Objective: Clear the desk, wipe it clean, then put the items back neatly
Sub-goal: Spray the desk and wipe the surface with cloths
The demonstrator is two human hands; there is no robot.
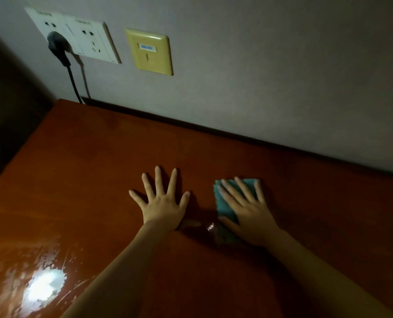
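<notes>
A glossy reddish-brown desk [80, 180] fills the lower view, with no items standing on it. My left hand [162, 203] lies flat on the desk near the middle, fingers spread and straight. To its right, my right hand [248, 210] presses flat on a folded teal cloth [224, 206], fingers straight over it. The cloth lies on the desk surface and is mostly covered by the hand.
A grey wall rises behind the desk. On it are a white double socket [90, 40] with a black plug [57, 45] and cord running down behind the desk, and a yellow wall plate [150, 52]. A bright light reflection [45, 286] shows wet streaks at the front left.
</notes>
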